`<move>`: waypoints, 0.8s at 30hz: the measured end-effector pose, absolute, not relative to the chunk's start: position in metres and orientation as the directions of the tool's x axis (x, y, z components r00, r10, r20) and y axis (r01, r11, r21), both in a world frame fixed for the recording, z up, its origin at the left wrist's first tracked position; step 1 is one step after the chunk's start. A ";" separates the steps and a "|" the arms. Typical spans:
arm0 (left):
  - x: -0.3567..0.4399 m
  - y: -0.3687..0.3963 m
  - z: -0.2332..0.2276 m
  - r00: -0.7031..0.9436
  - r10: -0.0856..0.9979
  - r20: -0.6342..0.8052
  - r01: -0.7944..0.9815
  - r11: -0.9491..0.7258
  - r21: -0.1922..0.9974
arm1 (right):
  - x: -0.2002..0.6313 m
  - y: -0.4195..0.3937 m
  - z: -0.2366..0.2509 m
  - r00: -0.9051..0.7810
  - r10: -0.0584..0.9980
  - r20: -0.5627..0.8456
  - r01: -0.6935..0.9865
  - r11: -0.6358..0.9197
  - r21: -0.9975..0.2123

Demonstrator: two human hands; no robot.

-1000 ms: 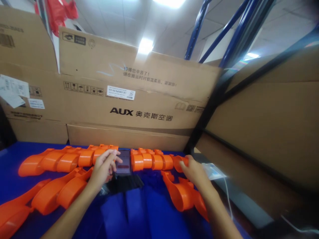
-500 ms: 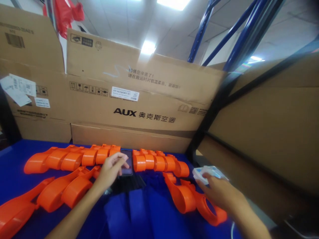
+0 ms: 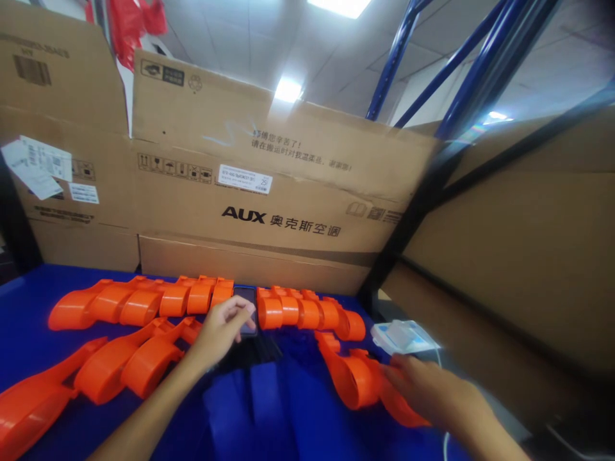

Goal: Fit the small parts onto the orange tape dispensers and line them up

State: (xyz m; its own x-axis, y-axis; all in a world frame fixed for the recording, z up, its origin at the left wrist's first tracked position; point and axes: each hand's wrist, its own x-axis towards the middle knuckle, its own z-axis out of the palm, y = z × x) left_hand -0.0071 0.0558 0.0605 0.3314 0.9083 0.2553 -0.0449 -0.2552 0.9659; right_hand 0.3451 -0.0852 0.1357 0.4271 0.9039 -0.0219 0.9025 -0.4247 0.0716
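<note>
My left hand [image 3: 225, 330] hovers by the lower part of a dark phone [image 3: 245, 296], its fingers loosely bent with a gap at the thumb, nothing in them. My right hand [image 3: 423, 381] reaches over an orange ring-shaped plastic piece [image 3: 401, 406] at the right, covering part of it. Its fingers stretch leftward; whether they touch the piece cannot be made out. Just beyond that hand lies a clear plastic case [image 3: 403, 336] with a blue-white edge. Another orange piece [image 3: 353, 381] with a round loop lies left of the right hand.
Several orange looped pieces [image 3: 139, 307] stand in rows on the blue table surface [image 3: 29, 294], left and right of the phone. Black strips [image 3: 254, 355] lie below the phone. Cardboard [image 3: 192, 211] walls the back; a dark rack post [image 3: 398, 237] rises right. A white cable [image 3: 446, 442] runs at the right.
My right hand has left the clear case and come down toward the orange piece nearest it. My left hand stays by the phone, its fingers a little more bent.
</note>
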 end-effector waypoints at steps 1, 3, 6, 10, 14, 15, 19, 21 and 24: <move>-0.007 0.055 0.060 0.335 0.906 0.259 -0.043 -0.260 0.965 | 0.338 -0.084 0.145 0.434 0.900 -0.053 0.900 -0.429 0.081; -0.006 0.055 0.060 0.335 0.905 0.261 -0.045 -0.262 0.964 | 0.323 -0.084 0.166 0.437 0.899 -0.019 0.894 -0.432 0.116; -0.006 0.056 0.061 0.323 0.912 0.254 -0.059 -0.249 0.967 | 0.300 -0.087 0.196 0.458 0.883 0.100 0.876 -0.468 0.119; -0.006 0.054 0.063 0.330 0.909 0.254 -0.093 -0.237 0.967 | 0.268 -0.091 0.219 0.401 0.853 0.333 0.892 -0.447 0.072; -0.005 0.045 0.069 0.355 0.888 0.292 -0.138 -0.260 0.956 | 0.232 -0.086 0.215 0.144 0.737 0.661 0.972 -0.229 0.043; -0.005 0.042 0.070 0.348 0.886 0.306 -0.152 -0.269 0.951 | 0.222 -0.082 0.209 0.081 0.707 0.702 0.987 -0.153 0.040; -0.003 0.037 0.073 0.328 0.892 0.310 -0.241 -0.238 0.941 | 0.184 -0.060 0.180 -0.105 0.654 0.749 0.991 0.127 0.028; -0.001 0.040 0.071 0.336 0.902 0.270 -0.303 -0.167 0.938 | 0.168 -0.048 0.164 -0.151 0.655 0.740 0.976 0.218 0.007; 0.001 0.045 0.067 0.289 0.941 0.175 -0.400 -0.048 0.915 | 0.147 -0.035 0.146 -0.181 0.654 0.735 0.953 0.300 -0.032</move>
State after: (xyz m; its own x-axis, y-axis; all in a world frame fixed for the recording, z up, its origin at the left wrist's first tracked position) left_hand 0.0007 0.0447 0.0668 0.2893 0.9410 0.1754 -0.4003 -0.0475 0.9152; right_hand 0.1473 -0.0350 0.1457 -0.1813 0.6539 0.7345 0.9534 0.3001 -0.0318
